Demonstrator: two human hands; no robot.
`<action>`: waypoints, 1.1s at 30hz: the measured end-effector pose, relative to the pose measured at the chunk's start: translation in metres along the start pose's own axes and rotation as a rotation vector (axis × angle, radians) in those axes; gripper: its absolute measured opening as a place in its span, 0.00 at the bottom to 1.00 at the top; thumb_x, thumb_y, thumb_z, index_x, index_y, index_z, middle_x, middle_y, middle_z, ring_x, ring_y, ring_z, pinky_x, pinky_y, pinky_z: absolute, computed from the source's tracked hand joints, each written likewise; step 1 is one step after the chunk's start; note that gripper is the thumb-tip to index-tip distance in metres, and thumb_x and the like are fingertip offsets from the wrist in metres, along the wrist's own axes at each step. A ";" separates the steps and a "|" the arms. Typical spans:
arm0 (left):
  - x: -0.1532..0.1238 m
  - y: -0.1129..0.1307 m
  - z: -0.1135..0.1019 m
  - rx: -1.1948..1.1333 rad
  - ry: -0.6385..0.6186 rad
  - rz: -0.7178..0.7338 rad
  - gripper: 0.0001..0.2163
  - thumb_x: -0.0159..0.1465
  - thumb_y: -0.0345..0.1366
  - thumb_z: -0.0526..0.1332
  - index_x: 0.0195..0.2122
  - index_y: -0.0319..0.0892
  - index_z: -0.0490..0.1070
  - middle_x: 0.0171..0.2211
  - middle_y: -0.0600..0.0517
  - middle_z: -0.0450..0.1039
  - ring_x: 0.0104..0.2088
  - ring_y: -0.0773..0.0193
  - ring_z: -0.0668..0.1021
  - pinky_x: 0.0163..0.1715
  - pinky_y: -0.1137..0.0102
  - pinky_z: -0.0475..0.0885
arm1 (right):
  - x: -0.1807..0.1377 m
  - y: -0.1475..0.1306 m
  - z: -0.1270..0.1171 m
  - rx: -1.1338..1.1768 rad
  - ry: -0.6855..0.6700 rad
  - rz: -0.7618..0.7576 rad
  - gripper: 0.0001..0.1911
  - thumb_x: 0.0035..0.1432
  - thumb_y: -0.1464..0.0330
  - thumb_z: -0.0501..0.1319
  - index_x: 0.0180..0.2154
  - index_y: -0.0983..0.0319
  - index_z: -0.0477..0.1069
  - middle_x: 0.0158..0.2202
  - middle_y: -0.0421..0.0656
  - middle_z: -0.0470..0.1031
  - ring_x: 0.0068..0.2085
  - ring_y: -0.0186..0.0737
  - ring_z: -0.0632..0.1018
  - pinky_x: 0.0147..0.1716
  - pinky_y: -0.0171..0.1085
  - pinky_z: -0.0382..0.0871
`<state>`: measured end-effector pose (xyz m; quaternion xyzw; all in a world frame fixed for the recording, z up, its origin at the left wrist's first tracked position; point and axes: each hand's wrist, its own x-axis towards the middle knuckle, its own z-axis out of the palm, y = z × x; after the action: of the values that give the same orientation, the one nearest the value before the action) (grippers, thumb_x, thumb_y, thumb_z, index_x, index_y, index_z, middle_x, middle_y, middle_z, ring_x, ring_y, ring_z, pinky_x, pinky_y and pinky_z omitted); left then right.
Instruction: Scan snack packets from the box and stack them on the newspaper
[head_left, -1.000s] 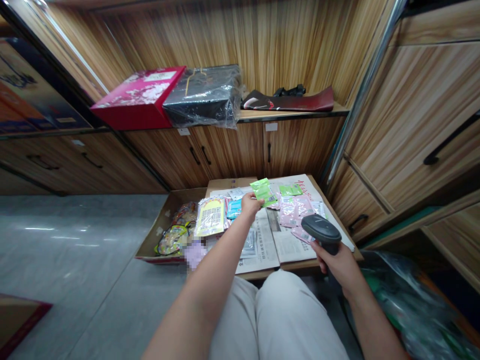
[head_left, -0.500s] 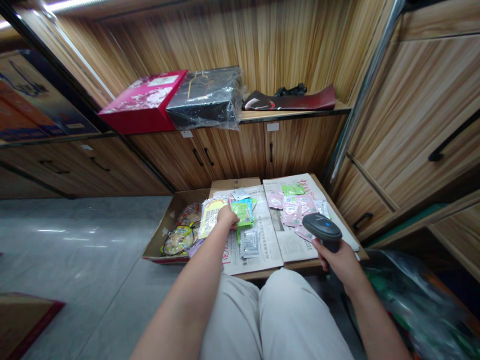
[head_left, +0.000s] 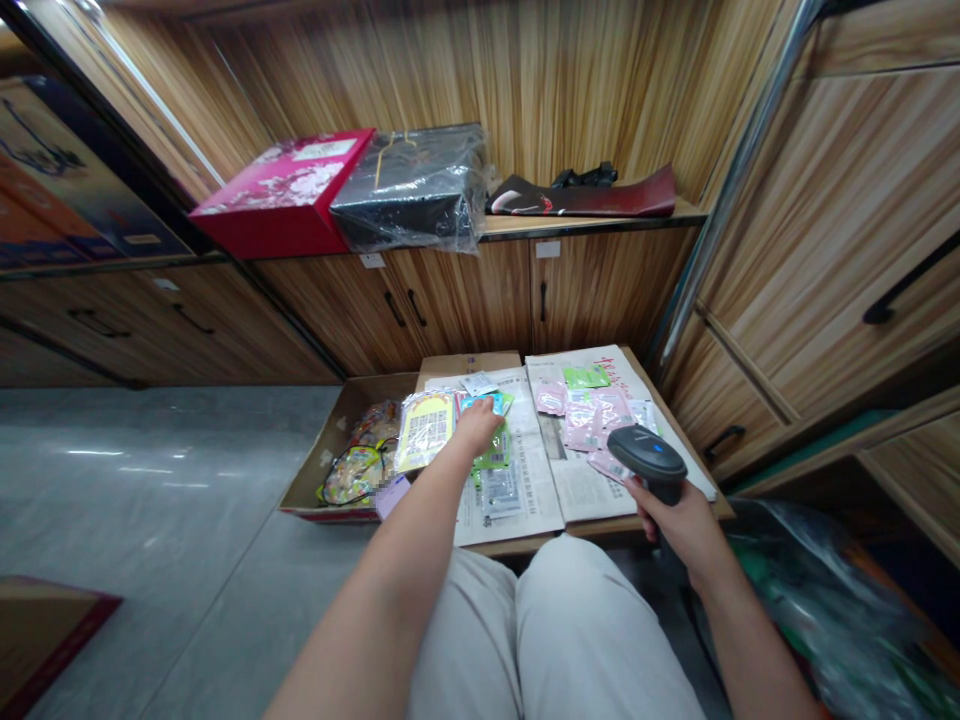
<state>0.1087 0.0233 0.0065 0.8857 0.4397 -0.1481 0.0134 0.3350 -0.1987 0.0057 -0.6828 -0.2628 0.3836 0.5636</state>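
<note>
My left hand (head_left: 478, 428) lies over a small pile of packets on the newspaper, its visible fingers stretched out across them. Under and beside it are a green packet (head_left: 496, 452) and a blue one (head_left: 471, 402); the fingertips' contact is partly hidden. A silver sachet (head_left: 501, 493) lies just in front of the pile. To the left is a clear-wrapped yellow printed packet (head_left: 426, 432). My right hand (head_left: 675, 520) is wrapped round the handle of a dark barcode scanner (head_left: 646, 452), held above the sheet's right edge. Pink sachets (head_left: 596, 418) and a green sachet (head_left: 586, 377) lie beyond it.
An open cardboard box (head_left: 311, 470) with bagged items stands at the left. Newspaper (head_left: 544, 510) covers the low cardboard surface before my knees. On the shelf behind are a red box (head_left: 277, 205) and a plastic-wrapped dark box (head_left: 412, 190). Plastic bags (head_left: 825, 590) lie at the right.
My left hand has shifted right, from beside the yellow packet to over the green and blue packets. My right hand and the scanner have barely moved.
</note>
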 end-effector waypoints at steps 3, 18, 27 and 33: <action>0.001 0.000 0.001 0.043 0.017 0.011 0.17 0.58 0.27 0.64 0.49 0.44 0.76 0.54 0.40 0.66 0.56 0.49 0.69 0.53 0.60 0.68 | 0.001 -0.001 -0.001 -0.007 0.012 0.010 0.20 0.41 0.56 0.73 0.29 0.62 0.70 0.14 0.34 0.67 0.14 0.31 0.67 0.10 0.30 0.61; 0.053 0.093 0.003 -0.335 0.007 -0.126 0.14 0.62 0.33 0.62 0.49 0.40 0.72 0.50 0.42 0.74 0.52 0.54 0.76 0.50 0.67 0.69 | 0.014 0.013 -0.018 0.006 0.067 -0.001 0.21 0.43 0.53 0.71 0.28 0.62 0.70 0.13 0.33 0.66 0.12 0.31 0.66 0.10 0.30 0.61; 0.082 0.156 0.012 -0.567 0.109 -0.405 0.32 0.53 0.44 0.73 0.53 0.36 0.63 0.52 0.36 0.72 0.54 0.49 0.75 0.50 0.66 0.68 | 0.028 0.035 -0.030 -0.015 0.079 0.009 0.22 0.43 0.51 0.71 0.29 0.62 0.70 0.13 0.34 0.67 0.12 0.32 0.66 0.09 0.31 0.60; 0.091 0.152 0.024 -0.759 0.073 -0.494 0.36 0.44 0.37 0.77 0.52 0.37 0.62 0.50 0.36 0.74 0.52 0.47 0.77 0.47 0.65 0.70 | 0.024 0.031 -0.028 0.011 0.114 0.058 0.22 0.42 0.53 0.71 0.30 0.62 0.70 0.14 0.33 0.67 0.13 0.32 0.67 0.10 0.30 0.61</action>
<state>0.2739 -0.0034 -0.0576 0.6912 0.6613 0.0564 0.2859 0.3696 -0.2029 -0.0280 -0.7075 -0.2082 0.3620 0.5701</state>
